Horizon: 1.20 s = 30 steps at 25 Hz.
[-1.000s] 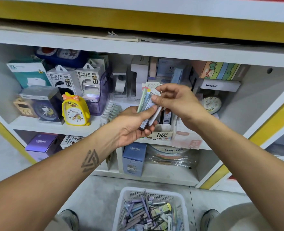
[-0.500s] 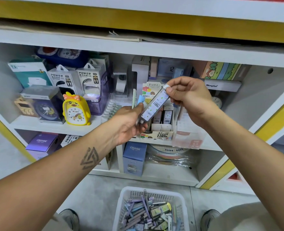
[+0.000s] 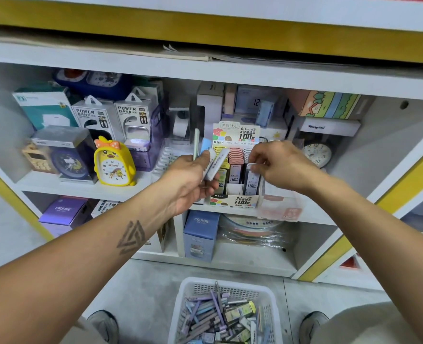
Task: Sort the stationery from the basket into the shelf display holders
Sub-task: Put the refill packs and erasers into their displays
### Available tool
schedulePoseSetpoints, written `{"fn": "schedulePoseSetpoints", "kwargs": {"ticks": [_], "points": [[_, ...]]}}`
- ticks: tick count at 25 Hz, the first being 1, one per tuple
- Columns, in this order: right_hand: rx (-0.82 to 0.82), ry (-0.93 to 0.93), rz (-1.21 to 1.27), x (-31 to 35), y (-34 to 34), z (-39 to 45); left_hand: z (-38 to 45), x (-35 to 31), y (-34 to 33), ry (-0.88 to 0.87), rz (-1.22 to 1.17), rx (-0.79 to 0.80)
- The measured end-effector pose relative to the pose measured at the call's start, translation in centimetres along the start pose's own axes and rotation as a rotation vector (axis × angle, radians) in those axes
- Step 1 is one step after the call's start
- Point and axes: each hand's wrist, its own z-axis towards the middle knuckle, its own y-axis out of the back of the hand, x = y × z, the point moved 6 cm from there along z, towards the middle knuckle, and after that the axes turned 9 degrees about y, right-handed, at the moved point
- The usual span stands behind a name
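1. At six o'clock our white basket (image 3: 180, 316) sits well stocked: most sorting remains.
2. Our left hand (image 3: 189, 181) grips several spare lead cases (image 3: 214, 167).
3. At one o'clock, our right hand (image 3: 277, 165) pinches one lead case (image 3: 253, 178), slotting it into the partly filled display holder (image 3: 234, 201).

"POWER BANK" on white boxes (image 3: 95, 117)
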Motion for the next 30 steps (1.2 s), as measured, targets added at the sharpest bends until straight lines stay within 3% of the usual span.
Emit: {"fn": "schedulePoseSetpoints", "kwargs": {"ticks": [3,5,7,9,13,18,26,30], "points": [[-0.081,-0.012,-0.01,0.0,0.5,0.2,-0.4,-0.1,-0.4,-0.008,0.026,0.017],[-0.181,-0.068,0.353,0.3,0.7,0.4,-0.6,-0.2,-0.7,-0.027,0.041,0.022],[-0.166,-0.135,0.748,1.2,-0.2,0.5,-0.7,-0.3,-1.1,-0.048,0.059,0.034],[-0.126,-0.13,0.883,2.1,-1.1,0.6,-1.0,-0.3,-1.4,-0.061,0.06,0.054],[-0.131,-0.121,0.962,2.2,-0.8,0.8,-1.1,-0.8,-0.5,-0.052,-0.009,0.026],[-0.095,-0.049,0.763,2.3,-0.6,0.8,-1.1,-1.9,1.6,-0.081,-0.044,-0.064],[0.197,0.127,0.791,6.5,-3.9,1.3,-1.8,-3.2,3.4,-0.114,-0.168,-0.032],[0.083,0.083,0.964,7.0,-3.7,2.4,-2.1,-3.8,5.8,-0.129,-0.2,-0.07]]}}
